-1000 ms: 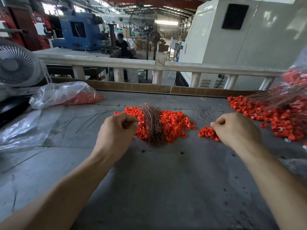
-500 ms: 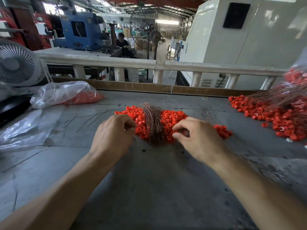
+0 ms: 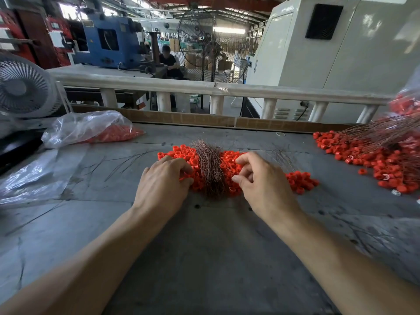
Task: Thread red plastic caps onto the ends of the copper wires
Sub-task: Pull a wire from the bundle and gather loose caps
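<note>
Both hands are working at the middle of the grey metal bench (image 3: 204, 258), one on each side of the upright brown tuft of thin copper wires (image 3: 208, 169). The left hand (image 3: 162, 185) is lying knuckles-up with its fingers curled down into the heap of small red plastic caps (image 3: 229, 159); the fingertips are buried among the caps, so whether they are pinching one I cannot tell. The right hand (image 3: 261, 180) is sitting just beside the wire tuft, half closed, thumb and forefinger drawn toward each other at the edge of the caps; anything between them is too small to make out. Both forearms are reaching in from the near corners, angling toward each other, wrists low over the bench.

No writing or label is readable anywhere.

Far right, a second spread of red caps (image 3: 372, 162) is lying under a fan of long copper wires (image 3: 372, 133). Far left, a clear plastic bag of red caps (image 3: 91, 128) is resting on the bench near a white table fan (image 3: 22, 87). Beyond the white railing (image 3: 204, 87), a blue machine (image 3: 109, 42) and a large beige cabinet (image 3: 341, 42) are standing.
</note>
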`<state>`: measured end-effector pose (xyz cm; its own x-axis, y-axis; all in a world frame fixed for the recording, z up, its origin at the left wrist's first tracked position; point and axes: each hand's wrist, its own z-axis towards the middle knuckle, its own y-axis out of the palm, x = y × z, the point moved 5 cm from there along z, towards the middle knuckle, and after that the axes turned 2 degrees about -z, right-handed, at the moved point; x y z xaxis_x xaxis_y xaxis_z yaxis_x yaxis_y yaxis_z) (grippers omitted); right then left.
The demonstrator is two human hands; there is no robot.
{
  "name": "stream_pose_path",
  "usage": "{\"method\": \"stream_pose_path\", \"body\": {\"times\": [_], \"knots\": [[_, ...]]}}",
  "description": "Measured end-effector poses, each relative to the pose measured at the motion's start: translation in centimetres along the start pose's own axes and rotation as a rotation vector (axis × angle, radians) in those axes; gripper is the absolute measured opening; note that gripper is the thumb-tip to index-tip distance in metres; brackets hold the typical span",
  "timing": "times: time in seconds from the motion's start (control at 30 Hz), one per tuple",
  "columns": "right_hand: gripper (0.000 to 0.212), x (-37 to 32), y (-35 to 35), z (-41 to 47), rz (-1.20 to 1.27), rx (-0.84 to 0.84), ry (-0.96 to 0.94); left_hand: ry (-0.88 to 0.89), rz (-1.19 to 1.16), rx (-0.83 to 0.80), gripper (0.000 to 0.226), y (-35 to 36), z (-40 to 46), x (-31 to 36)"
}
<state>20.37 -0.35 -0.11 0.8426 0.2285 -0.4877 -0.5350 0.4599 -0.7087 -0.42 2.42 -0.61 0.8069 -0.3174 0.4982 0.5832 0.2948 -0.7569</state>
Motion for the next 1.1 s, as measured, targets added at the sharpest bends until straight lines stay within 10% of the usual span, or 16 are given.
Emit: {"method": "stream_pose_path", "body": {"times": [0.57,0.87,1.1], "knots": [[0.012,-2.0,-2.9,-0.3,0.746,0.184,-0.056,0.011,-0.898,-0.049,0.027,0.0,-0.8,2.2],[0.003,-2.5,-6.2,-0.7,0.718,0.391,-0.079,0.033,-1.191,-0.137,0.023,0.1,-1.4,3.2],[0.012,-2.2,-5.4,-0.7,0.724,0.217,0.019,0.028,-1.203,-0.186,0.024,0.1,-1.6,3.4]]}}
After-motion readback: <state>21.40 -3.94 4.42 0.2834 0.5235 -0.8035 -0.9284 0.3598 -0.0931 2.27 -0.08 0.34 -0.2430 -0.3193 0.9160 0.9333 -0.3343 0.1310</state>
